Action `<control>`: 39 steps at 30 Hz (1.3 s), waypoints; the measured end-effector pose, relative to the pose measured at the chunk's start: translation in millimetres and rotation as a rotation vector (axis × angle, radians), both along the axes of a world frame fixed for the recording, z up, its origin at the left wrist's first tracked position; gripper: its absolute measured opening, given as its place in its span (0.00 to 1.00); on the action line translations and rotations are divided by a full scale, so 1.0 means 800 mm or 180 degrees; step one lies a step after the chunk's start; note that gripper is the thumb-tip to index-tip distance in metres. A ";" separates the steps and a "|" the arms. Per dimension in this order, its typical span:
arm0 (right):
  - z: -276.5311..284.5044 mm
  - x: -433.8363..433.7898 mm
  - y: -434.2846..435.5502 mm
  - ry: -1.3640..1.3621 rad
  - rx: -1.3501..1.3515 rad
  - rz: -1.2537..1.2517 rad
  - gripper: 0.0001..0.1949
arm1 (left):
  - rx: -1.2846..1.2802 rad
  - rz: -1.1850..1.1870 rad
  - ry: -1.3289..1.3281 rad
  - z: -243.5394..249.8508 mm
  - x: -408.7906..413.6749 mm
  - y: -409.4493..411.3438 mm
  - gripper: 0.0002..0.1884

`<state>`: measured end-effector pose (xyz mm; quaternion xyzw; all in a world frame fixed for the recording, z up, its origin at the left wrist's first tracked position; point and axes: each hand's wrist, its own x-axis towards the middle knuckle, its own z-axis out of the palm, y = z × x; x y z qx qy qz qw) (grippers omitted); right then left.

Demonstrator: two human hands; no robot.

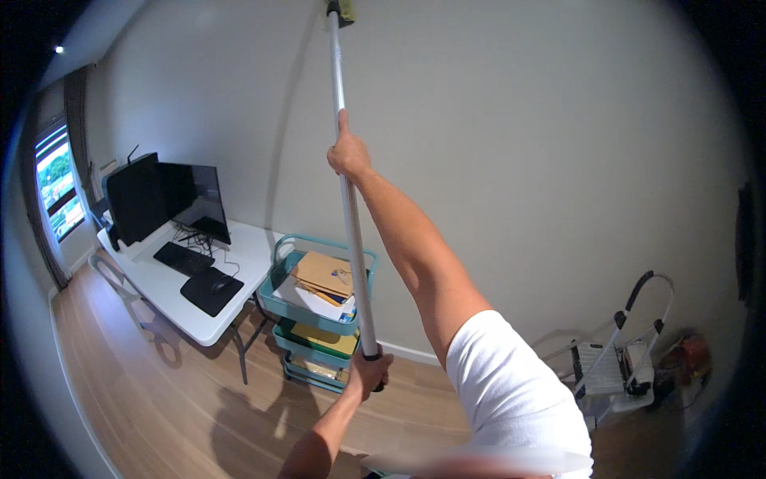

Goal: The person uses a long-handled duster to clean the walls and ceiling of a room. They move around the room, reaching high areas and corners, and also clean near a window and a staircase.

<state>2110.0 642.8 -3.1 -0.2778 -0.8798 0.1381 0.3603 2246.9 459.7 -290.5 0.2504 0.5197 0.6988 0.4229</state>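
Note:
A long silvery metal pole [353, 233] runs upright through the middle of the view, tilted a little to the left at its top. My right hand [349, 151] wraps around its middle, the arm raised and one finger laid along the shaft. Lower down, my left hand [366, 372] grips the black handle end. At the top edge of the view, a black fitting and a yellowish-green head [346, 13] cap the pole. That head is partly cut off, and whether it touches the pale wall [508, 149] I cannot tell.
Left of the pole stands a teal tiered cart [311, 320] holding envelopes and papers. Beside it, a white table [254, 239] carries monitors [194, 194], a keyboard [183, 258] and a mouse [221, 284]. A folding step ladder [601, 368] is at the right, near a red object [691, 359].

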 end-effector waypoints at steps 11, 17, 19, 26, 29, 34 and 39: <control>-0.059 0.358 0.078 0.1270 -0.0799 0.0484 0.42 | -0.0391 -0.0852 0.0840 -0.063 0.225 0.017 0.06; -0.087 0.565 0.120 0.2089 -0.0634 -0.0152 0.43 | -0.0473 -0.1500 0.2054 -0.052 0.287 0.031 0.07; -0.081 0.607 0.135 0.2335 -0.0735 -0.0480 0.43 | -0.0548 -0.1627 0.2147 -0.024 0.297 0.042 0.09; 0.035 0.583 0.153 0.2651 -0.0838 -0.0642 0.37 | -0.0389 -0.1160 0.2766 0.075 0.209 0.010 0.11; 0.060 0.502 0.170 0.2757 -0.0506 -0.0989 0.32 | -0.0527 -0.1073 0.2593 0.119 0.119 -0.019 0.13; 0.083 0.331 0.113 0.1771 -0.0342 -0.0806 0.38 | -0.0201 -0.0783 0.1245 0.060 0.098 -0.039 0.09; 0.082 0.263 0.130 0.1190 -0.0071 -0.0342 0.38 | 0.0225 -0.0886 0.0522 0.031 0.140 -0.018 0.08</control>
